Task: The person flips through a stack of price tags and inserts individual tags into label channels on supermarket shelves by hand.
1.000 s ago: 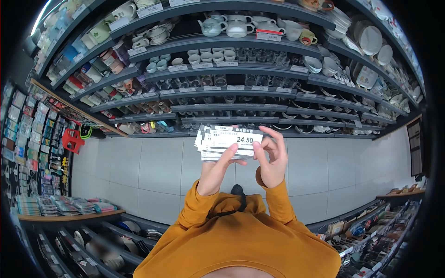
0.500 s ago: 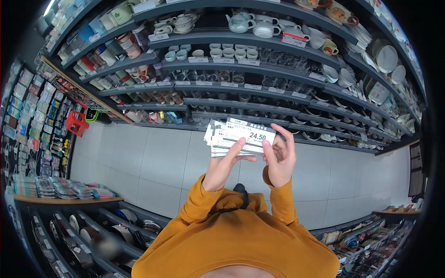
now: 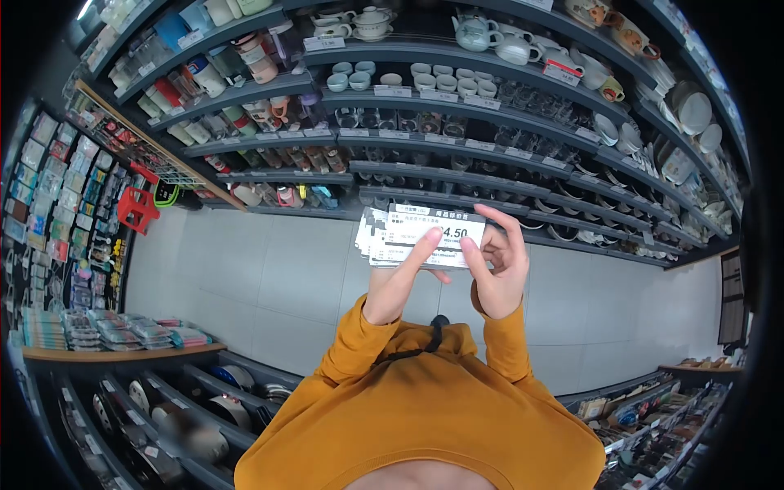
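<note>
A fanned stack of white price tags (image 3: 416,251) is held in front of my body, over the floor. My left hand (image 3: 400,278) grips the stack from below, its thumb lying across the top tag and partly covering the printed price. My right hand (image 3: 500,265) pinches the right edge of the top tag between thumb and fingers, with the index finger raised and bent above the corner. On the top tag "4.50" can be read beside my left thumb.
Shelves (image 3: 457,146) ahead carry teapots (image 3: 478,33), small cups (image 3: 445,82), glasses and plates (image 3: 694,113). A red plastic stool (image 3: 137,211) stands at the left by hanging packets. Lower shelves with pans (image 3: 229,408) and packaged goods lie beside and behind me.
The view has turned, so the shelves appear shifted right. My left thumb has slid right over the top tag and now covers part of the price. Both hands still hold the tags.
</note>
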The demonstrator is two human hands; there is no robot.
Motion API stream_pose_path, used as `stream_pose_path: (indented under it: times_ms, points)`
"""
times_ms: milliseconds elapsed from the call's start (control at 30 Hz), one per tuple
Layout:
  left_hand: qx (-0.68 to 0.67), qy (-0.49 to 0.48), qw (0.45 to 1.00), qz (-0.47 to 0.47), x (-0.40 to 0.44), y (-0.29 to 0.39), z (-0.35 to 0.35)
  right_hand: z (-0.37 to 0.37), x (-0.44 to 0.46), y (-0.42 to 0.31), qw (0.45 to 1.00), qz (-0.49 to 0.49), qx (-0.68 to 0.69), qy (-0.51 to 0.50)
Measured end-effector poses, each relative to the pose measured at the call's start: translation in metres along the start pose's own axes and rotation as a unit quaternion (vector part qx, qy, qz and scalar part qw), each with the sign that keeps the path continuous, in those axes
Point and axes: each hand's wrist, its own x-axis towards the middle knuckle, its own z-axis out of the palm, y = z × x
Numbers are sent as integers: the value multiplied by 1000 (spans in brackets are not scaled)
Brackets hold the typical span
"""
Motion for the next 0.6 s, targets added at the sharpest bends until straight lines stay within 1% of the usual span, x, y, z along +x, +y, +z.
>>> stream_pose_path:
  times_ms: [100, 200, 300, 400, 433, 500, 600]
  points:
    - [-1, -7, 1000, 18, -3, 22, -40, 45, -3, 7, 1000, -13, -6, 13]
    - [-8, -18, 1000, -6, -7, 50, -89, 101, -8, 14, 1000, -16, -5, 22]
    - [-30, -53, 998, 5, -16, 84, -134, 156, -9, 22, 999, -25, -10, 18]
    - [-92, -84, 992, 0, -25, 114, -177, 206, -9, 31, 1000, -24, 3, 7]
    - [-50, -79, 996, 0, -28, 126, -189, 220, -7, 32, 1000, -26, 0, 1]
    - [-72, -60, 996, -2, -30, 141, -212, 244, -4, 34, 999, -35, -18, -7]
    - [-87, -41, 995, -1, -35, 156, -239, 275, 0, 33, 1000, -12, -8, -21]
